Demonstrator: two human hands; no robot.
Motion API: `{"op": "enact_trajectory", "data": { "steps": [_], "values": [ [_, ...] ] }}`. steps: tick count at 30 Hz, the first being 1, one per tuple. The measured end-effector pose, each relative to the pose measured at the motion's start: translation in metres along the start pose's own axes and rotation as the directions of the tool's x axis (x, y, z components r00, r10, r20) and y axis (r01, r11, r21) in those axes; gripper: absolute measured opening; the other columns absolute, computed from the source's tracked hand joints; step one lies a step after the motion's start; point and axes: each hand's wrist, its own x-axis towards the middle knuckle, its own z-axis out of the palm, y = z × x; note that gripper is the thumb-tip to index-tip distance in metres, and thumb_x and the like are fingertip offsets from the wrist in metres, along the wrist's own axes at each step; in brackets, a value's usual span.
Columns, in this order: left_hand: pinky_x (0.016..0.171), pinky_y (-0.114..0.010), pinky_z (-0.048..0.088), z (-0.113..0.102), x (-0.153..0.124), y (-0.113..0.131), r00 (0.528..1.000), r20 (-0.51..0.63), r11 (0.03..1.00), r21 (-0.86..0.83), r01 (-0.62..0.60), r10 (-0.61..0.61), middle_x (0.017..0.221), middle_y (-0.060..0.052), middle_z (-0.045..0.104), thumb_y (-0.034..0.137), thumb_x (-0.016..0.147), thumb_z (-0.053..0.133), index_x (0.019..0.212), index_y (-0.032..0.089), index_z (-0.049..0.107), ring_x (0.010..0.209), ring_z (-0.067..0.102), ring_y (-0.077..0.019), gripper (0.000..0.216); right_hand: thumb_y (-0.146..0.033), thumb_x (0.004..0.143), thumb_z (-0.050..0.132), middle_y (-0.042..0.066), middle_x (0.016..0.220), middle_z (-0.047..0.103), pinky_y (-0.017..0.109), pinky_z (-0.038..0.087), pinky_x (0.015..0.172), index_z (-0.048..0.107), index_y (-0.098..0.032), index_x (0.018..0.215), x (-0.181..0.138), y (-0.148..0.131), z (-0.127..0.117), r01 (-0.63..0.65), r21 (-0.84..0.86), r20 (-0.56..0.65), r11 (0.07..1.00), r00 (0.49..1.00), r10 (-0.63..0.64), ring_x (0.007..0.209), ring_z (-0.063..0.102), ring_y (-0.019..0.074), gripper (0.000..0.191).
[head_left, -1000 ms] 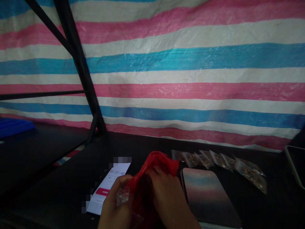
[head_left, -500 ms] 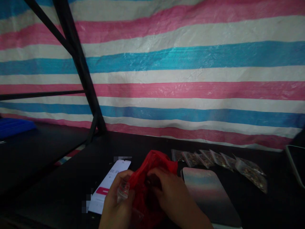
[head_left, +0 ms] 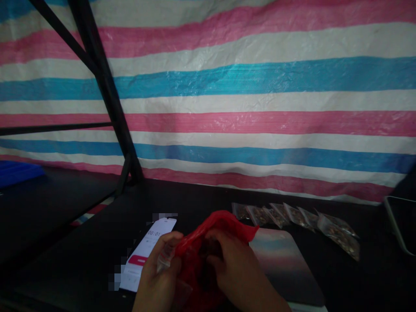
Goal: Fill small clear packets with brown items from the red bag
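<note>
My left hand (head_left: 159,273) pinches a small clear plastic bag (head_left: 165,258) against the side of a red plastic bag (head_left: 195,277). My right hand (head_left: 235,271) grips the red bag at its gathered mouth, with its fingers curled at the opening. The inside of the bag is dark, and I cannot see what it holds. A row of several small clear bags (head_left: 292,218) with brown contents lies on the black table (head_left: 81,229) beyond my hands.
A phone (head_left: 146,255) showing a timer lies left of my hands. A pad with a pink-blue gradient back (head_left: 287,266) lies to their right. Another dark device (head_left: 401,221) sits at the right edge, a blue tray (head_left: 16,173) far left, with a black metal frame (head_left: 104,86) before a striped tarp (head_left: 260,73).
The red bag's mouth has spread rightward over the pad's corner, and my hands have drawn closer together. The whole view has shifted slightly.
</note>
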Motion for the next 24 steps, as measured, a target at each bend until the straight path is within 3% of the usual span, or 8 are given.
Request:
{"op": "enact_trajectory", "data": {
  "steps": [5, 10, 15, 17, 20, 24],
  "values": [
    [0.051, -0.024, 0.051, 0.003, 0.0, 0.0, 0.999, -0.019, 1.0, 0.002, 0.027, -0.027, 0.101, 0.0, 0.073, 0.036, 0.073, 0.072, 0.111, 0.03, 0.065, 0.067, 0.069, -0.0178, 0.039, -0.001, 0.078, 0.062, 0.001, 0.122, 0.08, 0.033, 0.049, 0.098, 0.072, -0.028, 0.118, -0.001, 0.004, -0.002, 0.0, -0.036, -0.031, 0.999, 1.0, -0.001, 0.117, 0.072, 0.0229, 0.05],
    [0.057, -0.026, 0.057, 0.001, 0.004, -0.004, 0.996, -0.067, 0.995, 0.092, -0.045, 0.051, 0.11, -0.004, 0.074, 0.044, 0.074, 0.077, 0.107, 0.028, 0.065, 0.092, 0.076, -0.0283, 0.038, -0.002, 0.081, 0.061, 0.0, 0.116, 0.081, 0.032, 0.051, 0.091, 0.071, -0.029, 0.117, -0.001, 0.008, -0.01, -0.038, -0.09, -0.037, 0.995, 0.999, 0.035, 0.109, 0.076, 0.0233, 0.046],
    [0.046, -0.029, 0.051, 0.002, 0.001, -0.006, 0.997, -0.05, 0.986, 0.159, 0.059, -0.052, 0.08, 0.002, 0.07, 0.051, 0.079, 0.075, 0.123, 0.031, 0.061, 0.051, 0.066, -0.0209, 0.051, 0.0, 0.08, 0.057, 0.005, 0.129, 0.077, 0.034, 0.051, 0.094, 0.073, -0.027, 0.123, -0.001, 0.001, -0.009, 0.012, -0.241, -0.012, 0.97, 1.0, -0.016, 0.119, 0.073, 0.0268, 0.053],
    [0.049, -0.03, 0.052, 0.005, 0.0, -0.008, 0.997, -0.013, 0.992, 0.095, 0.077, -0.076, 0.081, 0.002, 0.07, 0.039, 0.078, 0.073, 0.127, 0.031, 0.06, 0.053, 0.068, -0.0205, 0.051, 0.0, 0.08, 0.056, 0.006, 0.132, 0.076, 0.035, 0.052, 0.094, 0.073, -0.027, 0.127, 0.001, -0.002, -0.007, 0.024, -0.271, 0.005, 0.962, 1.0, -0.024, 0.117, 0.073, 0.0272, 0.056],
    [0.058, -0.032, 0.057, 0.01, 0.002, -0.012, 0.993, 0.082, 0.986, -0.136, 0.1, -0.089, 0.093, -0.001, 0.074, 0.023, 0.065, 0.073, 0.125, 0.026, 0.06, 0.066, 0.074, -0.0231, 0.062, 0.0, 0.08, 0.056, 0.007, 0.131, 0.077, 0.036, 0.053, 0.094, 0.073, -0.026, 0.13, 0.005, -0.003, -0.003, 0.028, -0.272, 0.024, 0.962, 0.999, -0.022, 0.114, 0.075, 0.0274, 0.058],
    [0.055, -0.03, 0.053, 0.011, 0.011, -0.014, 0.983, 0.129, 0.944, -0.286, 0.162, -0.13, 0.084, 0.002, 0.073, 0.016, 0.052, 0.071, 0.124, 0.024, 0.058, 0.056, 0.066, -0.0177, 0.073, 0.0, 0.078, 0.058, 0.004, 0.126, 0.079, 0.033, 0.052, 0.097, 0.076, -0.026, 0.123, 0.007, 0.0, -0.002, 0.029, -0.141, 0.012, 0.99, 1.0, -0.028, 0.115, 0.075, 0.024, 0.055]
  ]
}}
